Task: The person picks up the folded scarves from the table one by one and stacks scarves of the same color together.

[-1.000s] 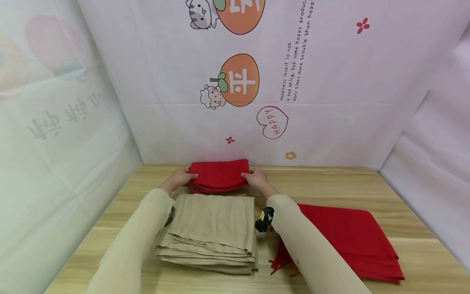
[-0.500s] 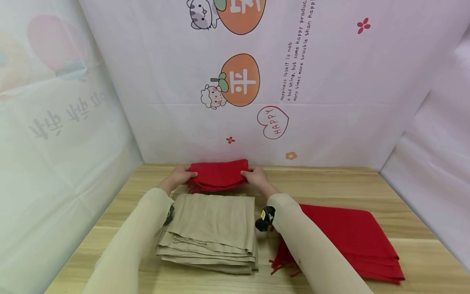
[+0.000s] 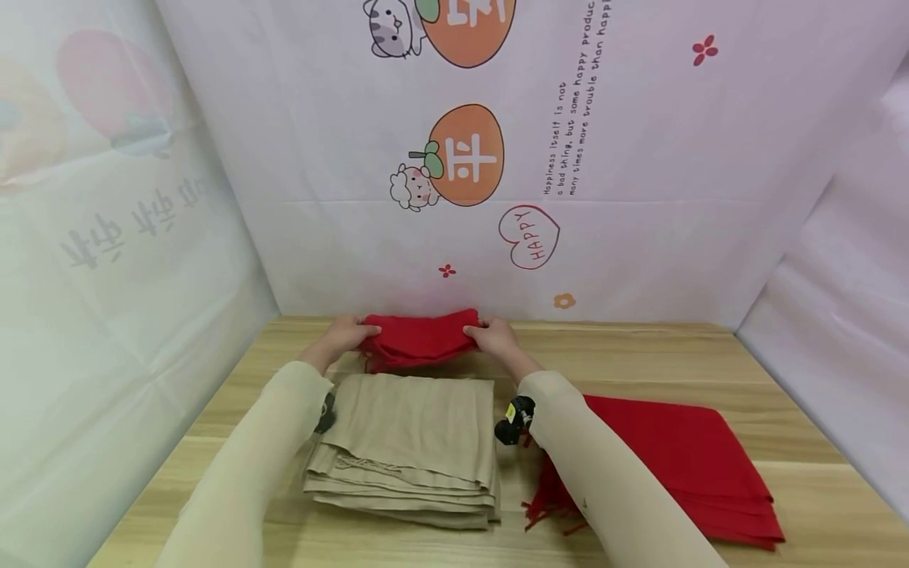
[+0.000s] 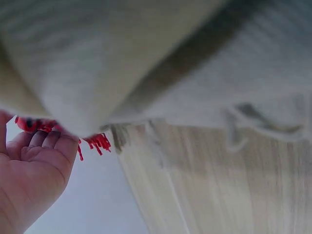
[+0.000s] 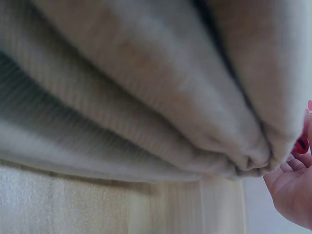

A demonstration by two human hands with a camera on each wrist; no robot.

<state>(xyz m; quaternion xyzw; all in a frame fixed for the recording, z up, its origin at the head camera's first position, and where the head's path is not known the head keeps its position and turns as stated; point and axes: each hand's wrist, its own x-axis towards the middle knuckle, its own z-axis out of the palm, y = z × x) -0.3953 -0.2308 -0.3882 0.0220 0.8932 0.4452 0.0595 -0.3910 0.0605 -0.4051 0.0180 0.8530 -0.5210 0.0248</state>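
Since the earlier head frames the small folded red cloth (image 3: 419,338) at the back of the bench (image 3: 639,355) has changed shape: it lay flat with a level top edge, and now its two ends are raised and its middle sags a little, so it seems to be coming up off the wood. The left hand (image 3: 346,335) and right hand (image 3: 497,338) have barely shifted; each has its thumb over the top of an end and its fingers curled under, so both grips are clamped on the red cloth. I judge this to be the start of a lift, with the cloth still low over the back of the bench, just behind the tan stack (image 3: 412,446). The larger red stack (image 3: 682,465), fringe toward the person, lies apart at the right and looks untouched. The head view alone shows the whole layout, both sleeves and the printed backdrop (image 3: 497,158). The left wrist view looks up from beneath: blurred tan folds (image 4: 195,63) fill most of it, with the bench (image 4: 219,185) below, and at the lower left the left hand (image 4: 29,175) with red fringe (image 4: 95,142) hanging beside its fingers, a detail the head view hides. The right wrist view is likewise filled by tan folds (image 5: 146,92), with only the edge of the right hand (image 5: 292,190) and a speck of red (image 5: 301,144) at the far right.
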